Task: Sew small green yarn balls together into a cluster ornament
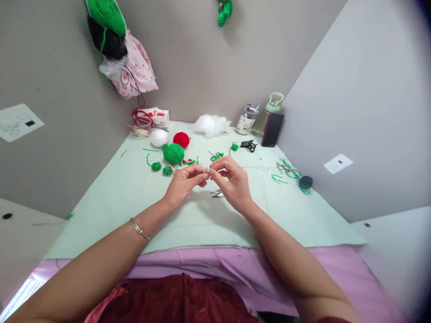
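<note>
My left hand (pixel 186 181) and my right hand (pixel 232 181) meet above the middle of the table, each in a pinch. A thin, dark sliver shows at the left fingertips; what the fingers hold is too small to name. Beneath my right hand lie scissors (pixel 217 193), their blades partly showing. A fine pale thread (pixel 259 168) runs over the cloth to the right of that hand. Just beyond the fingers are a small green yarn piece (pixel 217 156) and small green balls (pixel 167 170) with red and white bits.
Yarn balls in green (pixel 173 153), red (pixel 181 139) and white (pixel 159 138) lie at the back left. White stuffing (pixel 211 125), a pen cup (pixel 247 122), a bottle (pixel 261 123) and a phone (pixel 273 130) line the back. Yarn scraps (pixel 286 168) and black tape (pixel 305 182) lie right.
</note>
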Action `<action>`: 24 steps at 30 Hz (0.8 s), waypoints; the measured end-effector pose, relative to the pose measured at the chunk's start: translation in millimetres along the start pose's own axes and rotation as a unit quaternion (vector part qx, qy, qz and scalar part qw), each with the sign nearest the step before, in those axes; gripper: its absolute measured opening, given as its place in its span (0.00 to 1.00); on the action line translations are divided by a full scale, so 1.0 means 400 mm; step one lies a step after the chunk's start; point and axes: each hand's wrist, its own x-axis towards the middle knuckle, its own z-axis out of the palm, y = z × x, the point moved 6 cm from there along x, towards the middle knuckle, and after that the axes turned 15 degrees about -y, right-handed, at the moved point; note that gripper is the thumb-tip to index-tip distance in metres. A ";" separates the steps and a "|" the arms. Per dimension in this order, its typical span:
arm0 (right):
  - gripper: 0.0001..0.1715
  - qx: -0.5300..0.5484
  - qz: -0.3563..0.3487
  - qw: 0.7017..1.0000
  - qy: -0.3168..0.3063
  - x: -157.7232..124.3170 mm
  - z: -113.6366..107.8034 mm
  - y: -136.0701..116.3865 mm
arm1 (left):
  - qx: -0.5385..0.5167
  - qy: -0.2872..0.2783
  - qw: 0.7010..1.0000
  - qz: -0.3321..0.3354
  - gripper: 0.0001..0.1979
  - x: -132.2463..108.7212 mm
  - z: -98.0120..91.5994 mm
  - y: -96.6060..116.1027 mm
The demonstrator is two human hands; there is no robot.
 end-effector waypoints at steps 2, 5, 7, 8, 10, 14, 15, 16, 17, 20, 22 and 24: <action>0.07 0.006 0.001 1.000 0.000 0.000 0.000 0.001 | -0.002 0.002 1.000 -0.002 0.16 0.000 0.000 0.000; 0.07 0.007 -0.001 1.000 -0.001 0.000 0.001 0.001 | -0.006 0.003 1.000 -0.006 0.17 0.001 0.000 -0.001; 0.07 0.006 -0.001 1.000 -0.001 0.000 0.001 0.001 | -0.008 0.003 1.000 -0.007 0.17 0.001 -0.001 -0.003; 0.07 0.004 -0.001 1.000 -0.001 0.001 0.001 0.002 | -0.008 0.003 1.000 -0.007 0.17 0.001 -0.001 -0.003; 0.07 0.003 -0.001 1.000 -0.001 0.001 0.000 0.001 | -0.007 0.004 1.000 -0.007 0.17 0.001 -0.002 -0.004; 0.06 0.008 -0.007 1.000 -0.001 0.002 0.000 0.000 | -0.009 0.006 1.000 -0.006 0.18 0.002 -0.004 -0.005; 0.06 0.009 -0.007 1.000 -0.002 0.002 0.000 0.000 | -0.011 0.006 1.000 -0.005 0.18 0.002 -0.004 -0.005; 0.06 0.008 -0.005 1.000 -0.003 0.002 0.000 0.001 | -0.013 0.006 1.000 -0.004 0.18 0.002 -0.004 -0.005; 0.06 0.007 -0.003 1.000 -0.004 0.002 0.000 0.002 | -0.014 0.006 1.000 -0.004 0.17 0.002 -0.004 -0.004; 0.06 0.006 -0.002 1.000 -0.003 0.002 0.000 0.003 | -0.015 0.007 1.000 -0.005 0.17 0.000 -0.002 -0.001; 0.06 0.006 -0.005 1.000 -0.002 0.002 0.000 0.003 | -0.013 0.008 1.000 -0.006 0.17 -0.001 -0.001 0.003; 0.06 0.006 -0.008 1.000 -0.001 0.002 0.000 0.002 | -0.012 0.010 1.000 -0.008 0.18 -0.003 0.000 0.006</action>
